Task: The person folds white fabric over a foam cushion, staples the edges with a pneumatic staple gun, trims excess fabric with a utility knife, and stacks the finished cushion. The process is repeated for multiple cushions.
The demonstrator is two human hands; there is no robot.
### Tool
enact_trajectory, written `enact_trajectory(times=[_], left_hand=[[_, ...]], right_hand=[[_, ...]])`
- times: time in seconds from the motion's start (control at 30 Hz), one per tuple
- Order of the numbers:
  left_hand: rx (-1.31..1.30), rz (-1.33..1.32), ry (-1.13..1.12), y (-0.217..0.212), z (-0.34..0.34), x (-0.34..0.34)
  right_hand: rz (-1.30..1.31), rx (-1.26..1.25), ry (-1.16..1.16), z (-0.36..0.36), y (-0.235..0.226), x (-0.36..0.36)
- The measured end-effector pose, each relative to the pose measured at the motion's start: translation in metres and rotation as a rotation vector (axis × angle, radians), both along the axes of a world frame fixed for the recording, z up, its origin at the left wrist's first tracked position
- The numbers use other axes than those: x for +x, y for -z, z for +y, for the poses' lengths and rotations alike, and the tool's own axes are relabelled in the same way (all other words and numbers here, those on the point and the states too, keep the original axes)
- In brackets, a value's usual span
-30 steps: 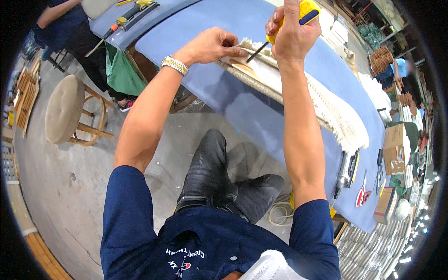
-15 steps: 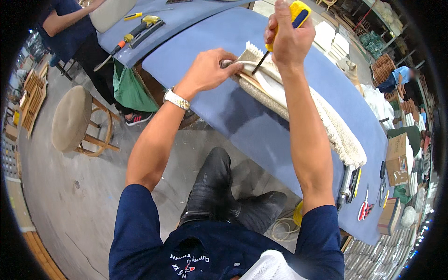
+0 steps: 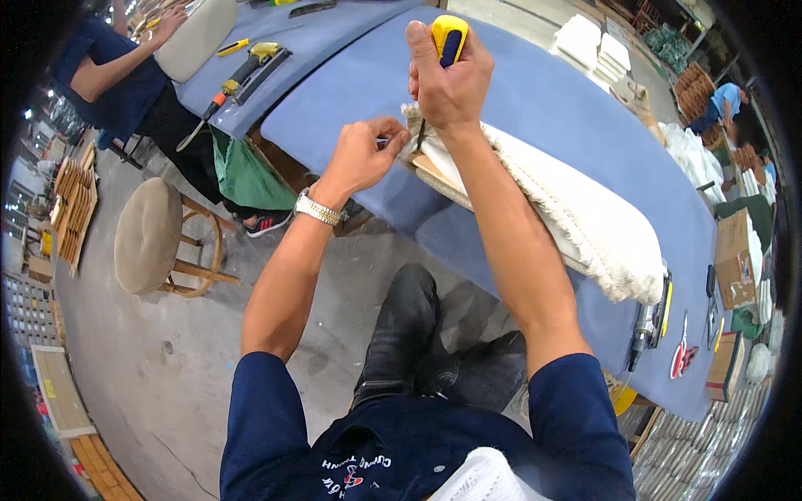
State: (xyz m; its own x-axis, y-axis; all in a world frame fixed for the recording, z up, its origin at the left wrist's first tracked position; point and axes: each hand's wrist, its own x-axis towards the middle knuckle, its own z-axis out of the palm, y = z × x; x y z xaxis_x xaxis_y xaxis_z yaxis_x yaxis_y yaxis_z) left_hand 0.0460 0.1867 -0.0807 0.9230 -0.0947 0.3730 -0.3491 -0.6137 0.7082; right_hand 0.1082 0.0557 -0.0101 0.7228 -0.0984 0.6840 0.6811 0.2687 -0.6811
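My right hand (image 3: pixel 455 90) is wrapped round the yellow and dark blue handle of a screwdriver (image 3: pixel 450 37). Its dark shaft points down to the left end of a long padded piece (image 3: pixel 585 204), covered in cream fabric with frayed edges. A strip of bare wood (image 3: pixel 434 165) shows at that end, beside the shaft. My left hand (image 3: pixel 361 159), with a metal watch at the wrist, is just left of the same end. Its thumb and fingers are curled closely together; anything between them is too small to make out. My right forearm covers part of the padded piece.
The padded piece lies on a blue-covered table (image 3: pixel 351 92). A staple gun (image 3: pixel 647 326) and red-handled scissors (image 3: pixel 681 355) lie at its right. Another staple gun (image 3: pixel 251 71) rests on the far-left table near a co-worker (image 3: pixel 117 75). A round stool (image 3: pixel 149 236) stands at left.
My right hand has moved left and down with the screwdriver. My left hand has come off the padded piece's end. The white fabric now lies flatter over the piece, and the view has shifted slightly.
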Motion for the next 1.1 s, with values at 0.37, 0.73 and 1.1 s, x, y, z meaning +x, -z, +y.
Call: enact_trajectory(times=[0.37,0.73,1.1], left_hand=[[0.228,0.027,-0.035,0.031,0.002,-0.026],[0.127,-0.168,-0.088,0.049,-0.005,-0.021],[0.069,-0.072,-0.131,0.057,-0.004,-0.018]], right_hand=[[0.013,-0.072,0.131,0.01,0.054,-0.011],[-0.114,-0.116,0.045,0.002,0.055,-0.024],[-0.044,-0.144,0.002,0.01,0.055,-0.02]])
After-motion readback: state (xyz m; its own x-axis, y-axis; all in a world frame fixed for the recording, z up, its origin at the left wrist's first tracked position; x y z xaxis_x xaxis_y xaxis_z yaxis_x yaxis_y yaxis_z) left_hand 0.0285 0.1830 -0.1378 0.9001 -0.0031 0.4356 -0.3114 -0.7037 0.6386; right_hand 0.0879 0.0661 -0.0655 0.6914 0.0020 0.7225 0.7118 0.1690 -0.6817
